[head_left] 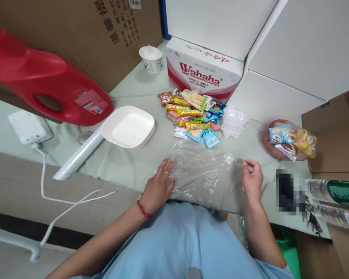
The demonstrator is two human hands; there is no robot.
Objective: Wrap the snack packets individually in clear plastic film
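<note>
Crinkled transparent plastic sheet at six o'clock from colourful foil-and-plastic-wrapped snacks, our left hand at its nine, grip spread wide, our right hand at three, grip curled, whether holding we cannot tell

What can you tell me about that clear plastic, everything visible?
The clear plastic looks thin and crinkled, with glossy creases; whether it is a bag or sheet is unclear. It lies spread on the pale green cloth, in front of the snack pile. The left hand has its fingers at the left edge; I cannot tell whether the right hand touches it.
</note>
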